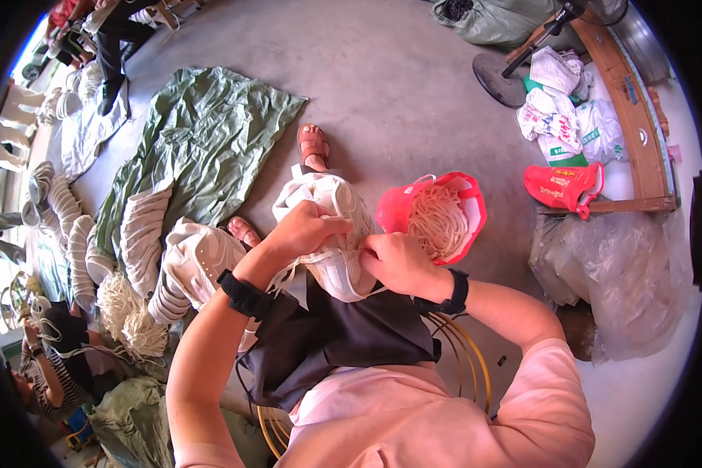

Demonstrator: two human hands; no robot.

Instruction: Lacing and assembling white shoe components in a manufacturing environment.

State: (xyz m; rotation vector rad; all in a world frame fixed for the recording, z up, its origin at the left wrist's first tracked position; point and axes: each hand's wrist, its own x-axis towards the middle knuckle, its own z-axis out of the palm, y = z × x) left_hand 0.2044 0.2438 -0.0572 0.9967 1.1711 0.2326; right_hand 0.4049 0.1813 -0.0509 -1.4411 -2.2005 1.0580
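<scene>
White shoe uppers (343, 282) lie on my lap, over a dark apron (339, 331). My left hand (310, 230) is closed, its thumb and fingers pinching the upper near its middle. Close to the upper's right edge, my right hand (402, 261) is curled with its fingertips together; what it pinches is too small to tell. A pale shoelace (287, 274) trails below my left wrist. Just beyond my right hand stands an open red bag (398, 207) full of loose pale laces (438, 222). Another stack of white uppers (199, 257) is left of my left forearm.
Nested rows of uppers (144, 238) and a heap of white laces (129, 316) lie at the left. A green sheet (199, 136) covers floor ahead. At right are a wooden frame (628, 101), a red bag (561, 187) and clear plastic (616, 273). Other people sit at the far left.
</scene>
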